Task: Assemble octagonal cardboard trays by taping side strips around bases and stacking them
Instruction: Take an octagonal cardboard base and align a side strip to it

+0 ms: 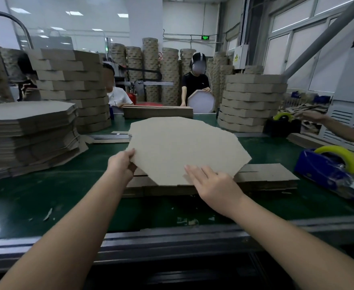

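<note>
Octagonal base [184,147] overhangs the side strips [261,176] on the green table [46,197]; left hand [120,164] pinches its left edge, right hand [213,185] rests flat near its front edge, fingers [195,171] straight and slightly spread.

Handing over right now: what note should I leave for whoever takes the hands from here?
Left hand grips the left edge of the octagonal base. Right hand rests flat on its near edge.
The base is over the flat side strips on the green table. The spare bases are stacked at left, the tape dispenser is at right, and the finished trays are stacked beyond.
Done: one base is in hand.
Left: no strip is wrapped or taped round it yet. Tape it, then stack it.
</note>
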